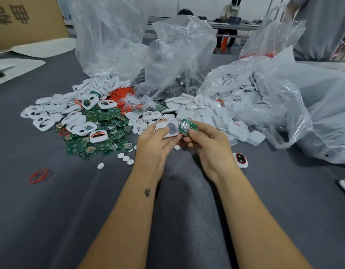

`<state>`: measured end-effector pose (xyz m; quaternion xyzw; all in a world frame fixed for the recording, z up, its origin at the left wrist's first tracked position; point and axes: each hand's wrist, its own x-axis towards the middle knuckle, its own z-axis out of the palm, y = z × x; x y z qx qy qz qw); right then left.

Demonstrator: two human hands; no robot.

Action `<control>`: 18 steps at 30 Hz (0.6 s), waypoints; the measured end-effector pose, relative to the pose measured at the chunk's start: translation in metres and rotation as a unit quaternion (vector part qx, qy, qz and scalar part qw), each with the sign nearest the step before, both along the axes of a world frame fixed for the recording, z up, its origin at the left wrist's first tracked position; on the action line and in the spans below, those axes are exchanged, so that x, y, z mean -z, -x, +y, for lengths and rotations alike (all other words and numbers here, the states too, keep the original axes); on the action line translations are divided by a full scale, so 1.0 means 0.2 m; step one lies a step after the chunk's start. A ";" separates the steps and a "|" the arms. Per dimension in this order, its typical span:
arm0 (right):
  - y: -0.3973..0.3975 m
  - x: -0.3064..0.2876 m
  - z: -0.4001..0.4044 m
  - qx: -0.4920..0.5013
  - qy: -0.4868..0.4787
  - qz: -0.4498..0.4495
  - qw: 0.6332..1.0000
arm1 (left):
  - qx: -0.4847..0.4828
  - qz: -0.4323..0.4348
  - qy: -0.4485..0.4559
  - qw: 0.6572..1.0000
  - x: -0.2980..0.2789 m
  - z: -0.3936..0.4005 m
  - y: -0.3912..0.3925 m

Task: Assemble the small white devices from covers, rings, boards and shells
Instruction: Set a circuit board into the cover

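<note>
At frame centre, my left hand [155,146] fingers curled round a white shell [167,129]; my right hand [208,144] fingers pinching a green board [187,126]

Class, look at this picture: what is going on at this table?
A person is assembling small devices by hand. The left hand holds a white cover; the right hand pinches a green board beside it, not yet fitted. Piles of boards and white shells lie on the grey table.
</note>
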<state>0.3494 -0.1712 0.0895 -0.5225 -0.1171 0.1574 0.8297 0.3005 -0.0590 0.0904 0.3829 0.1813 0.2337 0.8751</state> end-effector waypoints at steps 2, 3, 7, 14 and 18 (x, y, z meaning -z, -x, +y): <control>0.00 0.00 -0.01 0.007 0.009 -0.003 1.000 | 0.016 0.000 0.008 1.000 0.00 0.00 0.00; 0.00 0.00 -0.02 0.012 0.013 -0.004 1.000 | 0.025 0.000 0.021 0.999 0.00 0.01 0.00; 0.02 -0.02 -0.02 0.049 0.019 -0.023 0.998 | 0.083 0.000 0.072 0.994 -0.01 0.02 0.01; 0.03 -0.04 -0.02 0.108 0.118 -0.106 0.981 | 0.140 0.009 0.061 0.988 0.00 0.00 0.02; 0.04 -0.03 -0.01 0.137 0.149 -0.124 0.971 | 0.146 0.014 0.052 0.988 -0.01 -0.01 0.01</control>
